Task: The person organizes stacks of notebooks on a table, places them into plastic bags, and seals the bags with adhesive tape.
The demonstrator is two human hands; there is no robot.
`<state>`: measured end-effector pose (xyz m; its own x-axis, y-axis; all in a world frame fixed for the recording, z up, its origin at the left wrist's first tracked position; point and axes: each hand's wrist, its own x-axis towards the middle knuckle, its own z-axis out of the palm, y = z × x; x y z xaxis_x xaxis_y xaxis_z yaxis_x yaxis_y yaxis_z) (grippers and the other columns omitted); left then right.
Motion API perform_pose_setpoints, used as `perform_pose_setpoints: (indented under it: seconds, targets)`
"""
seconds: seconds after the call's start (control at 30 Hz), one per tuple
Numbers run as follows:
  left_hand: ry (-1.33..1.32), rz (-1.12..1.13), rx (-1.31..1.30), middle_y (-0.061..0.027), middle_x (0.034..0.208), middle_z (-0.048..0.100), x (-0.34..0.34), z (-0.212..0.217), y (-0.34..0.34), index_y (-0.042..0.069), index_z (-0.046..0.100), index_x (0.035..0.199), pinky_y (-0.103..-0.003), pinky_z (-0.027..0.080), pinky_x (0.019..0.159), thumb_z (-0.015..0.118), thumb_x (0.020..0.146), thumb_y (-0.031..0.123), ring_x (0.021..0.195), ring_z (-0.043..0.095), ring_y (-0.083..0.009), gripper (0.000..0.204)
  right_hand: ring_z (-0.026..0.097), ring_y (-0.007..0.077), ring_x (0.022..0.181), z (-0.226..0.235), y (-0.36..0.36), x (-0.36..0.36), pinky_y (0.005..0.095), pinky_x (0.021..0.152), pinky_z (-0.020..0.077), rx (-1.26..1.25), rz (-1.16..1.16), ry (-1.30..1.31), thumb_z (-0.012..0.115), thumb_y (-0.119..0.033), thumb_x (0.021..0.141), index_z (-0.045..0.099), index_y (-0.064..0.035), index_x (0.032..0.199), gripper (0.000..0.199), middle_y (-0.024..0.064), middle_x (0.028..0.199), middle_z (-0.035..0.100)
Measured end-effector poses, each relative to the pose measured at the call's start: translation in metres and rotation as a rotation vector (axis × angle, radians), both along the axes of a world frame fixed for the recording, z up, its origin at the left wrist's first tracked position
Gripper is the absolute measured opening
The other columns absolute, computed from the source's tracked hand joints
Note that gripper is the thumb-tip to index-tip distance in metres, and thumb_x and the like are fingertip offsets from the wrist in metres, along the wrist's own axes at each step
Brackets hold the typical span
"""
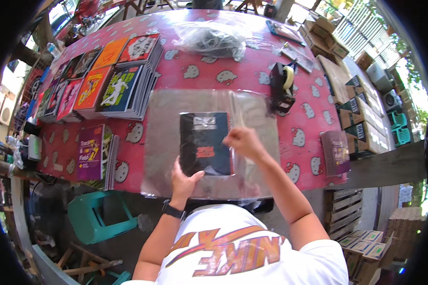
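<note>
Notebook: the dark navy rectangular notebook with orange print (204, 142) is lying flat before you, on the wide, glossy clear plastic sheet (259, 123) that is covering the near middle of the pink cartoon-printed counter (287, 142).
Left hand: your left hand (183, 179) is resting partly open at the notebook's near-left corner, thumb spread from the fingers, touching without clasping.
Right hand: your right hand (245, 141) is meeting the right edge, fingers curled nearly closed; I cannot tell whether it is gripping anything.
Notebook feel: it is probably weighing little, its covers flexing slightly.
Sheet feel: it is looking thin, soft and slippery, likely creasing easily.
Best hold: bracing opposite long edges should be steadying the notebook; pinching lightly should be sparing the sheet.
</note>
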<state>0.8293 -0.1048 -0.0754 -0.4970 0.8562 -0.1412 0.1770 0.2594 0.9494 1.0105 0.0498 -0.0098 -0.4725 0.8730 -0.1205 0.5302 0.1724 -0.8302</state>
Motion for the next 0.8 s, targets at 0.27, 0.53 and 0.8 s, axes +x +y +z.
perform_pose_setpoints:
  seconds: [0.27,0.53,0.8]
  targets:
    - [0.040,-0.039,0.052,-0.0187,0.110,0.058,0.004,0.011,0.002,-0.004,0.039,0.126,-0.036,0.043,0.089,0.080,0.058,0.012,0.102,0.056,-0.0277,0.081,0.060,0.0293,0.079,-0.025,0.176,0.148,0.0389,0.072,0.0457,0.638,-0.876,-0.272,0.062,-0.019,0.080,0.065,0.0022,0.084,0.022,0.0159,0.082,0.063]
    - [0.064,-0.024,0.078,-0.0192,0.109,0.058,-0.002,0.001,-0.002,-0.005,0.038,0.127,-0.036,0.043,0.089,0.081,0.059,0.015,0.101,0.056,-0.0285,0.083,0.059,0.0159,0.061,-0.050,0.158,0.141,0.0309,0.057,0.0446,0.945,-0.859,-0.077,0.067,-0.026,0.080,0.066,0.0017,0.078,0.028,0.0103,0.067,0.063]
    - [0.053,-0.058,0.073,-0.0190,0.106,0.059,0.005,0.008,0.004,-0.006,0.040,0.125,-0.035,0.044,0.088,0.082,0.058,0.016,0.099,0.057,-0.0281,0.083,0.044,0.0064,0.052,-0.094,0.127,0.154,0.0233,0.044,0.0338,-0.440,-0.885,0.852,0.068,-0.026,0.081,0.063,-0.0017,0.080,0.025,0.0007,0.065,0.054]
